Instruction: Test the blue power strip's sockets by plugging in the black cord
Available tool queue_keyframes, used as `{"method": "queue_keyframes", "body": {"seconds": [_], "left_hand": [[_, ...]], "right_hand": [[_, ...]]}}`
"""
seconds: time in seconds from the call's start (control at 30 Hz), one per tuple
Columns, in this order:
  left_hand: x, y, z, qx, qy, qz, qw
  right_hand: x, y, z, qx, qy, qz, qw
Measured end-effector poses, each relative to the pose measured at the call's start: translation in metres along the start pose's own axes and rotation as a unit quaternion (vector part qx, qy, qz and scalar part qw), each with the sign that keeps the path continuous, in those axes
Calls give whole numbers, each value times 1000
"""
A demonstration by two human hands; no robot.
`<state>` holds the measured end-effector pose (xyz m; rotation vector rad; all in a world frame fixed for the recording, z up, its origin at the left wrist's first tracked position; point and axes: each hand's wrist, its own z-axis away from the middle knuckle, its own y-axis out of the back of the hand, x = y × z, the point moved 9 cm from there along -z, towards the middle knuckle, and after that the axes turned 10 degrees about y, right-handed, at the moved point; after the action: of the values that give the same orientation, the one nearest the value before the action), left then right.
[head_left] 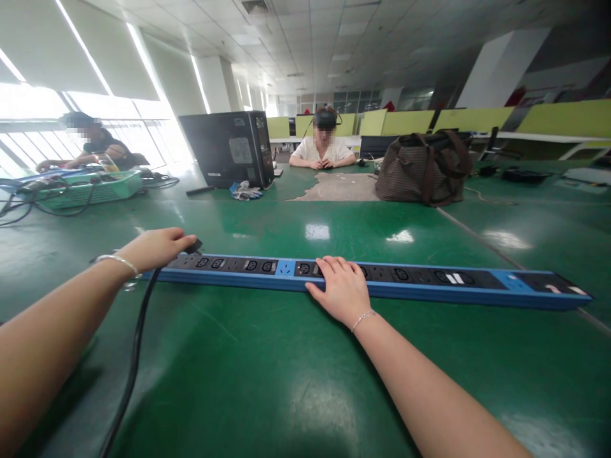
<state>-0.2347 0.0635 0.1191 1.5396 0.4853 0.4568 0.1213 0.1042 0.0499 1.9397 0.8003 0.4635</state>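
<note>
Both bare arms reach in over the green table (267,394), and between them, lying lengthwise across it, is the blue strip (434,292) with its row of black sockets.

The left arm slants up from the lower left, its wrist, with a bangle (116,259), just above the strip's left end. There the hand bends to the right, back uppermost and knuckles rounded. The left grip (160,247) is closed on a black plug (196,245), whose end pokes out past the thumb. From where I stand I cannot tell whether the plug touches the strip. A black cord (135,356) comes out below that hand and curves down towards the table's near edge.

The right arm comes from the lower right, forearm angled up and to the left, a thin bracelet (363,320) round the wrist. The right grip (341,286) is unclenched, palm down on the strip around its middle: the fingers lie across the sockets towards the far edge, slightly apart, and the thumb points left along the near side.

Across the table, well apart from both hands, a person (322,147) in a pale top sits with hands together.
</note>
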Motion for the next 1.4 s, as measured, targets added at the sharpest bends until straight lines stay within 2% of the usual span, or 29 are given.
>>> {"method": "queue_keyframes", "body": {"seconds": [0.1, 0.23, 0.53, 0.73, 1.03, 1.27, 1.4], "left_hand": [[46, -12, 24, -18, -53, -35, 998], [69, -29, 33, -11, -41, -51, 998], [79, -40, 32, -14, -20, -72, 997], [92, -52, 38, -45, -69, -110, 990], [90, -60, 42, -45, -64, -132, 988], [97, -63, 33, -72, -116, -163, 977], [93, -65, 38, -64, -96, -167, 979]], "right_hand": [[1, -1, 0, -1, 0, -1, 1000], [1, -1, 0, 1, 2, -1, 1000], [0, 0, 0, 8, 2, -1, 1000], [1, -1, 0, 11, 1, 0, 1000], [-1, 0, 0, 11, 1, -3, 1000], [-2, 1, 0, 11, 4, -5, 1000], [-2, 1, 0, 13, 2, -8, 1000]]}}
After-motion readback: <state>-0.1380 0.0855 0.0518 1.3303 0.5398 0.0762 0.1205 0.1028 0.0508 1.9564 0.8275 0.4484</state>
